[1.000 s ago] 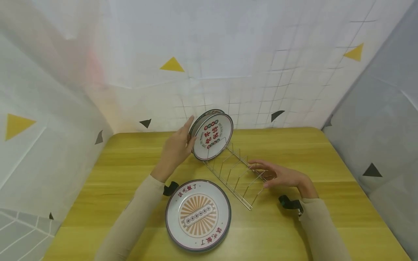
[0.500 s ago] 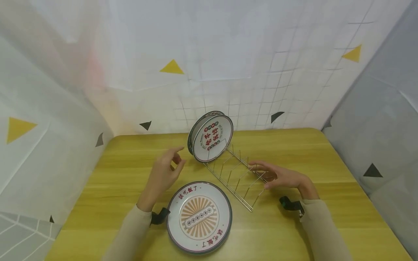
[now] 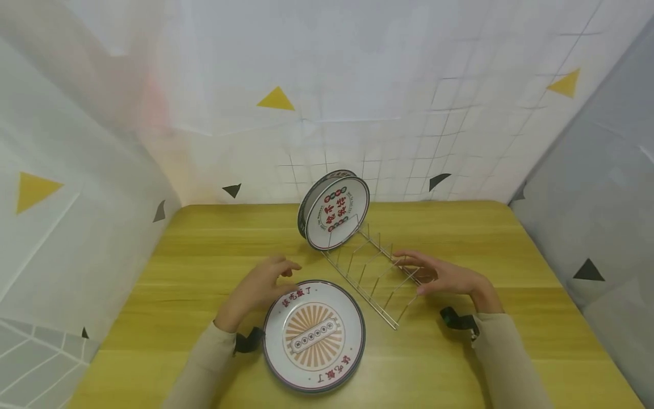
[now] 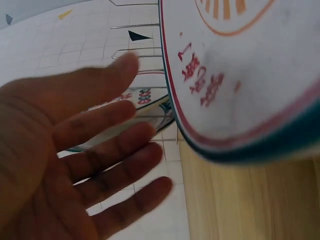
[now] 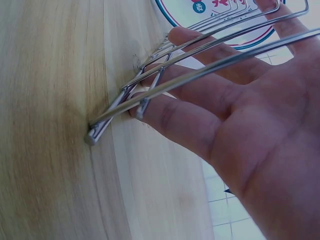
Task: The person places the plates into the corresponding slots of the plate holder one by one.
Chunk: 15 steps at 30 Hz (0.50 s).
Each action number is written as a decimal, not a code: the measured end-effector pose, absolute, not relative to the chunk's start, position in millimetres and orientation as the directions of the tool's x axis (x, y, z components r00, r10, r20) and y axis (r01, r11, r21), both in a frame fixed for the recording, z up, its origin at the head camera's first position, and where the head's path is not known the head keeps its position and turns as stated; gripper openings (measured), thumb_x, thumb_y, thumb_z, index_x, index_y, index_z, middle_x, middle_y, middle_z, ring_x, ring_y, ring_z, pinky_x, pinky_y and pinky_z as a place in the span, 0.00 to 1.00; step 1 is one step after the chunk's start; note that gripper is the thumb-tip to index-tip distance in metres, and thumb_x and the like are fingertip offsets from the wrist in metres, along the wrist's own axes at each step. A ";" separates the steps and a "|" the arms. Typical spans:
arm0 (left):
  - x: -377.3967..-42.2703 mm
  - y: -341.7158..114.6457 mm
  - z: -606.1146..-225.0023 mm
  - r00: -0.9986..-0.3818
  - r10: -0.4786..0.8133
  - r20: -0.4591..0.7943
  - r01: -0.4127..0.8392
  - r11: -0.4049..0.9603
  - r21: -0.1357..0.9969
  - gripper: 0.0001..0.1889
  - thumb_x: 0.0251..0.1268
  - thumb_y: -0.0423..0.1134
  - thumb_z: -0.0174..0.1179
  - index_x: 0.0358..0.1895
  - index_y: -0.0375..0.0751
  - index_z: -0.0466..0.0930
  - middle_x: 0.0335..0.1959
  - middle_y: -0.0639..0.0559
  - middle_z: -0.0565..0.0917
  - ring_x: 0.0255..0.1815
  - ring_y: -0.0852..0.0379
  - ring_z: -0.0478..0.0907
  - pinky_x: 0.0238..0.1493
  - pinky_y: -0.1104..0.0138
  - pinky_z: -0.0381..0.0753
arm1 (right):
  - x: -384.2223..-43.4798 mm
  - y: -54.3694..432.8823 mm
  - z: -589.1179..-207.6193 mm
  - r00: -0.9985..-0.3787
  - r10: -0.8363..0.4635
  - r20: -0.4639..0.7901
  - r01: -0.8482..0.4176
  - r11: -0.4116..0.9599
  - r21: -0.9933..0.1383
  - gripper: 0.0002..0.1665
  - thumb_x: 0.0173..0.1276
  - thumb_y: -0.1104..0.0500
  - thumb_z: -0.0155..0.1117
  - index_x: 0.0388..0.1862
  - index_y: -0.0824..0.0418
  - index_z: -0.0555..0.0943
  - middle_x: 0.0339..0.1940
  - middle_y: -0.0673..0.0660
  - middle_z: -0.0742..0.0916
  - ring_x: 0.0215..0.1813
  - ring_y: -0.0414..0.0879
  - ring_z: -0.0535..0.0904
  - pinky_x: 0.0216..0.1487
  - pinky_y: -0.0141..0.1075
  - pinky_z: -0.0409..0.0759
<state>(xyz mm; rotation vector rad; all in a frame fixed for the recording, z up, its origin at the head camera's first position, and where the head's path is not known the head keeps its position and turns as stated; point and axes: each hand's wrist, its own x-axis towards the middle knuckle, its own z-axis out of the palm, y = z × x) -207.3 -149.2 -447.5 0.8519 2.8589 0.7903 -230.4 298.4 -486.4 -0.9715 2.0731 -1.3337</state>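
Observation:
My left hand (image 3: 258,287), fingers apart and holding nothing, hovers at the upper left rim of a white plate with an orange sunburst and red characters (image 3: 313,329), which lies flat on the table. In the left wrist view the fingers extend beside that plate's dark rim. Two patterned plates stand upright at the far left end of a wire dish rack (image 3: 359,291); the front plate (image 3: 339,213) partly covers the rear plate (image 3: 308,199). At the rack's near right end rests my right hand (image 3: 452,276), its extended fingers (image 5: 185,120) against the lower wires.
The wooden table (image 3: 204,233) ends at a white sheeted wall (image 3: 347,136) behind the rack. Grey-white side sheets stand at left and right. Each wrist wears a black camera mount, such as the right mount (image 3: 457,319).
My left hand has let go of the upright plates and come back toward the flat plate. The right hand stays at the rack. Both upright plates remain standing.

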 end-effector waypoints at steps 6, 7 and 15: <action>-209.1 -149.6 -448.0 -0.832 0.540 -0.125 0.438 0.778 0.450 0.28 0.51 0.47 0.75 0.56 0.40 0.81 0.34 0.52 0.79 0.34 0.58 0.72 0.36 0.65 0.75 | -231.1 300.0 -487.5 -0.628 -0.778 -0.009 -0.313 0.264 -0.912 0.50 0.64 0.72 0.62 0.79 0.62 0.48 0.77 0.70 0.59 0.74 0.68 0.59 0.66 0.40 0.70; -209.1 -150.2 -448.8 -0.823 0.547 -0.151 0.434 0.778 0.455 0.30 0.50 0.48 0.75 0.56 0.40 0.81 0.33 0.53 0.78 0.33 0.59 0.71 0.35 0.66 0.73 | -231.3 300.1 -487.7 -0.628 -0.778 -0.008 -0.315 0.264 -0.912 0.50 0.64 0.71 0.62 0.79 0.62 0.48 0.77 0.70 0.59 0.74 0.68 0.59 0.66 0.41 0.71; -206.3 -159.0 -454.4 -0.786 0.558 -0.265 0.394 0.784 0.480 0.28 0.44 0.43 0.78 0.51 0.41 0.81 0.27 0.56 0.76 0.29 0.59 0.70 0.30 0.67 0.70 | -231.1 299.7 -488.2 -0.628 -0.778 -0.015 -0.318 0.274 -0.908 0.50 0.64 0.71 0.62 0.79 0.63 0.47 0.77 0.69 0.59 0.74 0.72 0.57 0.65 0.55 0.69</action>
